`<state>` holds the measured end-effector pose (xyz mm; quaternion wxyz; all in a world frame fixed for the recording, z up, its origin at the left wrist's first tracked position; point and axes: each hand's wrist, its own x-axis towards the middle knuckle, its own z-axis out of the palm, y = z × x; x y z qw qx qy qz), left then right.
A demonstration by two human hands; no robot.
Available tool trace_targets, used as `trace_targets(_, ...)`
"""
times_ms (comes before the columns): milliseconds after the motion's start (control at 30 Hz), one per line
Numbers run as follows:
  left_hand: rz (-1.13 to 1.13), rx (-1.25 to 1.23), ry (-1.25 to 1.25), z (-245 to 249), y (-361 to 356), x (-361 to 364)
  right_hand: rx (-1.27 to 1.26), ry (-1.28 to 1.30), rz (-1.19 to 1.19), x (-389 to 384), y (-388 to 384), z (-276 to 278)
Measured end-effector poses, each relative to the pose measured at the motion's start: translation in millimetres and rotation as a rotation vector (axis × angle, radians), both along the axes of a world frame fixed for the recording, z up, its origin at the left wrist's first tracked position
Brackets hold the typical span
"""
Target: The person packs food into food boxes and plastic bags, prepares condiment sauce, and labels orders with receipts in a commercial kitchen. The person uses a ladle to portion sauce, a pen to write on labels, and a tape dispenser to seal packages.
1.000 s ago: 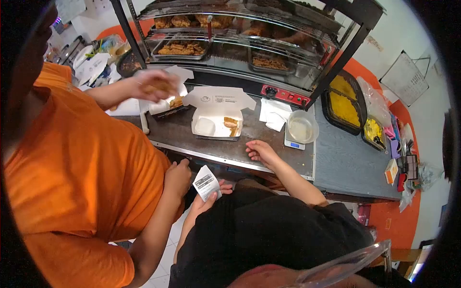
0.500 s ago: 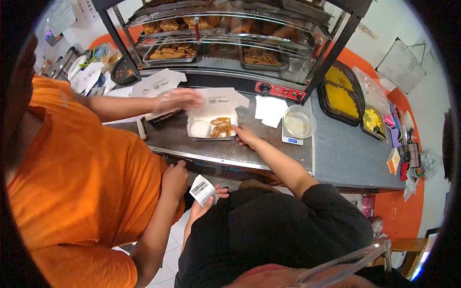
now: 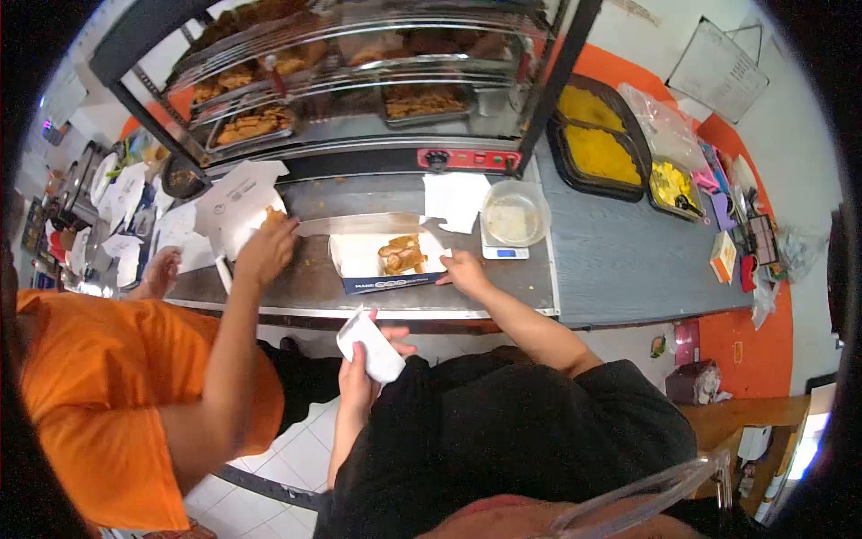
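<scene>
A white paper slip (image 3: 371,346) is in my left hand (image 3: 361,375), pinched between thumb and fingers in front of my body. On the counter, my right hand (image 3: 462,273) grips the right end of an open food box (image 3: 384,283) with a white inside and dark front. Pieces of fried chicken (image 3: 401,255) lie in it. Its lid is raised toward the back. Left of it stands another open box (image 3: 239,199), where a co-worker's hand (image 3: 266,250) is at a piece of fried food.
A glass warming cabinet (image 3: 468,159) with trays of fried food stands behind. Right of the boxes are white papers (image 3: 455,201) and a plastic tub (image 3: 513,217) on a scale (image 3: 505,252). Black trays of yellow food (image 3: 601,157) sit farther right. The co-worker in orange (image 3: 135,386) stands at left.
The view has shifted. The box by my right hand has turned and its lid has tipped. The co-worker's hands have moved to the left box. The slip in my left hand has tilted.
</scene>
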<state>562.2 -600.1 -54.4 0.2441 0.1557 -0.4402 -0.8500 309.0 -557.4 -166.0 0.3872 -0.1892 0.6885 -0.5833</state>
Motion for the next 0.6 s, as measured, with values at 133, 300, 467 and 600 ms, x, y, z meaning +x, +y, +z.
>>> trace_targets(133,-0.088,0.134,0.056,20.1,15.1,-69.6,-0.043,-0.145,-0.050,-48.6,96.3,36.2)
trace_targets(300,-0.213,0.197,0.158,38.7,72.9,-170.8,0.004,-0.084,-0.155,-137.7,232.8,58.0)
trace_targets(467,-0.341,0.179,0.210,48.3,144.5,-265.1,0.056,-0.011,-0.201,-236.0,359.0,28.8)
trace_targets(600,-0.399,0.176,0.179,52.9,192.0,-326.4,0.312,0.207,-0.128,-289.8,415.0,17.2)
